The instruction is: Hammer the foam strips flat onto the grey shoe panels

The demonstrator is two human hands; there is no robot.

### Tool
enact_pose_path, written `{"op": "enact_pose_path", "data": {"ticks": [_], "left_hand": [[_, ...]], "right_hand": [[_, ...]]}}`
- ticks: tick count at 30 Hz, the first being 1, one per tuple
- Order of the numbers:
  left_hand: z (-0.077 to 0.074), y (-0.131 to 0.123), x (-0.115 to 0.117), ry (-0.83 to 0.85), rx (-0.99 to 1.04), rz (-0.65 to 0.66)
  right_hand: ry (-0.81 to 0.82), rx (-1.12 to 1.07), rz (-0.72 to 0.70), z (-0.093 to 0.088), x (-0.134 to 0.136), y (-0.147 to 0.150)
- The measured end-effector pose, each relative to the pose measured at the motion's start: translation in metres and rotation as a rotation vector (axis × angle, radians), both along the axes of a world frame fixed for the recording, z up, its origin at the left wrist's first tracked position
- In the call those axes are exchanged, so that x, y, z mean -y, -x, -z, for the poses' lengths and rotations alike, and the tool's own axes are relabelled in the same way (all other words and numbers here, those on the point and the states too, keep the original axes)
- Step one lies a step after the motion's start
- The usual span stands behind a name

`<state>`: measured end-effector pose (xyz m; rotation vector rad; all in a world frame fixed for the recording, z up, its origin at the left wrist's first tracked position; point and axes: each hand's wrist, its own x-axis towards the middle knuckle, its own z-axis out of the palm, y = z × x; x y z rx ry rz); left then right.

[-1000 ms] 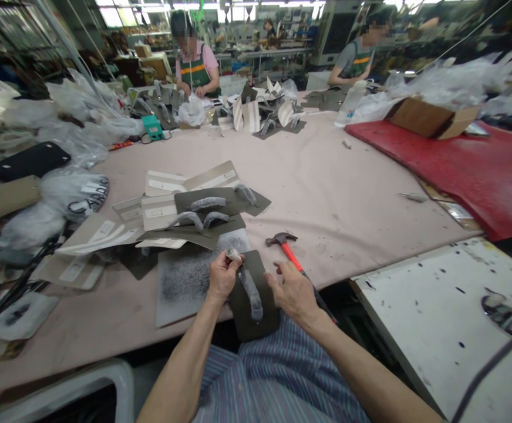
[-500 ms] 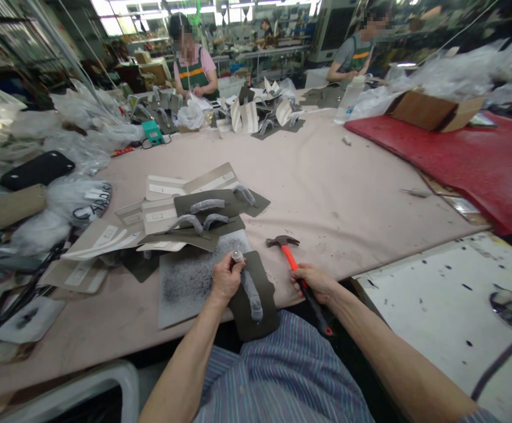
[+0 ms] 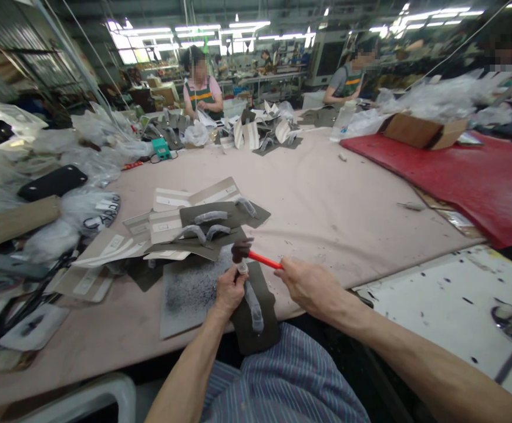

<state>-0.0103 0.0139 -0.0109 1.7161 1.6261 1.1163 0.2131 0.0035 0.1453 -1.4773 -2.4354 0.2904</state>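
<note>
My left hand (image 3: 229, 291) pinches a small silvery cylinder (image 3: 241, 268) upright on the top edge of a dark olive panel (image 3: 256, 314) with a grey strap sewn down its middle. The panel lies at the table's near edge, half over my lap, beside a speckled grey work pad (image 3: 189, 288). My right hand (image 3: 306, 282) grips the red handle of a hammer (image 3: 256, 258). The blurred hammer head (image 3: 241, 249) hangs just above the cylinder.
A heap of olive and beige panels (image 3: 194, 220) lies just beyond the pad. Plastic bags and dark parts crowd the left side. A red mat (image 3: 458, 176) with a cardboard box (image 3: 423, 132) is at right, a spotted white board (image 3: 450, 305) near right. Two people work at the far end.
My right hand left the panel, took the hammer from the table and swung it left over the cylinder. My left hand stayed on the cylinder.
</note>
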Motion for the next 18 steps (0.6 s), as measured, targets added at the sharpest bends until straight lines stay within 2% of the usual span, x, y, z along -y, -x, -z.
{"op": "enact_pose_path", "data": {"ticks": [3,5,7,10,12,15,18], "left_hand": [[-0.005,-0.001,0.002,-0.019,0.011,0.033],[-0.006,-0.002,0.002,-0.024,0.029,0.04],[-0.006,-0.002,0.001,-0.018,0.022,0.033],[-0.001,-0.003,0.0,-0.004,-0.032,0.001],[0.001,-0.004,0.0,-0.008,-0.036,-0.011],[0.0,-0.004,0.001,-0.021,0.031,0.016],[-0.005,-0.003,0.001,-0.007,0.078,0.038]], "right_hand": [[-0.282,-0.39,0.149,-0.026,-0.004,0.002],[-0.394,-0.587,0.275,-0.024,-0.001,0.005],[-0.317,-0.495,0.255,-0.005,0.006,0.008],[0.084,-0.046,0.06,0.031,0.014,0.007],[0.265,0.095,0.053,0.046,0.013,0.002],[0.299,0.028,0.156,0.044,0.003,-0.008],[0.175,-0.116,0.205,0.024,-0.006,-0.013]]}}
